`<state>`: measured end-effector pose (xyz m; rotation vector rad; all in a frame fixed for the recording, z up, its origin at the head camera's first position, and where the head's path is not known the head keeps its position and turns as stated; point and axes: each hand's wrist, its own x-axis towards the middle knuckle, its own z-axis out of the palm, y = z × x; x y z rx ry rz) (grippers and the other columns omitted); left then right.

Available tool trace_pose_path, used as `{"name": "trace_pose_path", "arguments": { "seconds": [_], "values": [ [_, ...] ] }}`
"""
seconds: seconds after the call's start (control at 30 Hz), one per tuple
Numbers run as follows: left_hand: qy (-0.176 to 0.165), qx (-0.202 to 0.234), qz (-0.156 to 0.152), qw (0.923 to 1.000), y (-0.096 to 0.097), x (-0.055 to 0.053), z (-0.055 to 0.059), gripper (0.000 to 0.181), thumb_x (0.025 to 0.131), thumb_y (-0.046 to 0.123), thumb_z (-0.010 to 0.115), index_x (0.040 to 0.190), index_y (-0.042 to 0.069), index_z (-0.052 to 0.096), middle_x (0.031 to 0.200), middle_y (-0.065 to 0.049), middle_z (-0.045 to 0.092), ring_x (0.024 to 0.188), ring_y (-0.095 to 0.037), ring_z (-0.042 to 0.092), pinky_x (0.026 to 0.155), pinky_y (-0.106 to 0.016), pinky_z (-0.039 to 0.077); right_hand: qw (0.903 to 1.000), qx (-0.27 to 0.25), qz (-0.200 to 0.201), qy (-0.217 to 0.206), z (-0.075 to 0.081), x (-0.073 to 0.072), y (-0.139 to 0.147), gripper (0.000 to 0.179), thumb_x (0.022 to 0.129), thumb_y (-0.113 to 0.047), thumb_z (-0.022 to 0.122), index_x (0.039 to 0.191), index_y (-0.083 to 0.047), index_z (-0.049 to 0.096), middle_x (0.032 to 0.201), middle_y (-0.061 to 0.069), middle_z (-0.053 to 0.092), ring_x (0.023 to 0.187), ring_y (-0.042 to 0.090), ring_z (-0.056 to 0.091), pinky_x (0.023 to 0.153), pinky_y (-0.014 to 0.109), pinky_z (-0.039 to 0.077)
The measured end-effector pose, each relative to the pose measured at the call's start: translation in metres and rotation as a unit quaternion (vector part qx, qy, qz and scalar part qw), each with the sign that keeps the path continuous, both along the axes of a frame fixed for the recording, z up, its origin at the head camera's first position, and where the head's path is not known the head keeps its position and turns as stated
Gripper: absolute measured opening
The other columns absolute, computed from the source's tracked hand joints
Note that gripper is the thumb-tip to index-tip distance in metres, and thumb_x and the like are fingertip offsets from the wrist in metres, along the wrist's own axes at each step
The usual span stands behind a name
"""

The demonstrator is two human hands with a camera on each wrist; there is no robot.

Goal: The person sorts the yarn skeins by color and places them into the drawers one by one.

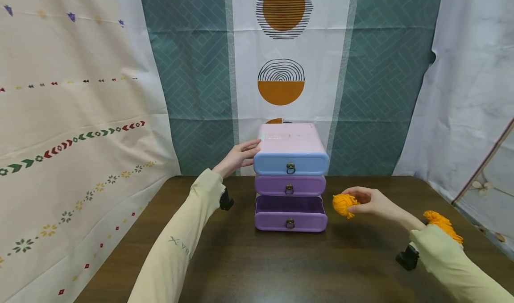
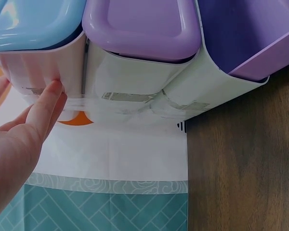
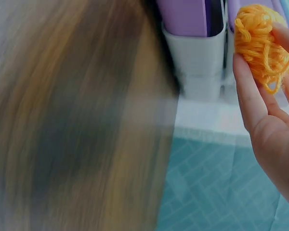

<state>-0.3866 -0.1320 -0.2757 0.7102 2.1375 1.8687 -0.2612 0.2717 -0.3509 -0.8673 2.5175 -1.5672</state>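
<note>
A stack of three drawers (image 1: 290, 139) stands in the middle of the table, with a blue drawer (image 1: 273, 164) on top and two purple ones below. The bottom purple drawer (image 1: 273, 222) is pulled out; its visible inside holds nothing. My left hand (image 1: 240, 156) rests its fingers against the left side of the top unit, seen closely in the left wrist view. Right of the stack, my right hand (image 1: 371, 201) pinches a ball of orange yarn (image 1: 342, 205) between thumb and fingers, above the table. The right wrist view shows the same yarn ball (image 3: 260, 43) at the fingertips.
Another orange yarn bundle (image 1: 443, 226) lies at the table's right, partly behind the right forearm. The brown wooden table (image 1: 281, 267) reaches back to a green and white patterned curtain (image 1: 192, 93). Pale cloths hang at both sides. Each wrist wears a black camera.
</note>
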Motion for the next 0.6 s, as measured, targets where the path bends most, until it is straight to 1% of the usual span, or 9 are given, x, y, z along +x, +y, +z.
{"name": "trace_pose_path", "arguments": {
  "seconds": [0.37, 0.6],
  "values": [
    [0.001, 0.005, -0.003, 1.0, 0.001, -0.002, 0.0, 0.049, 0.092, 0.024, 0.055, 0.138, 0.017, 0.039, 0.134, -0.008, 0.039, 0.109, -0.023, 0.049, 0.088, -0.037, 0.041, 0.9989, -0.044, -0.016, 0.001, 0.01, -0.002, -0.038, 0.039, 0.081, -0.001, 0.066, 0.117, 0.005, 0.052, 0.107, 0.02, 0.057, 0.088, 0.027, 0.058, 0.072, 0.035, 0.05],
    [0.001, 0.003, -0.002, 1.0, 0.0, -0.002, -0.001, 0.049, 0.092, 0.024, 0.055, 0.138, 0.017, 0.04, 0.134, -0.009, 0.039, 0.111, -0.023, 0.048, 0.088, -0.037, 0.041, 0.9991, -0.039, -0.018, 0.002, 0.016, -0.001, -0.063, 0.04, 0.082, -0.004, 0.067, 0.117, 0.004, 0.053, 0.11, 0.02, 0.057, 0.088, 0.027, 0.058, 0.072, 0.035, 0.05]
  ]
}}
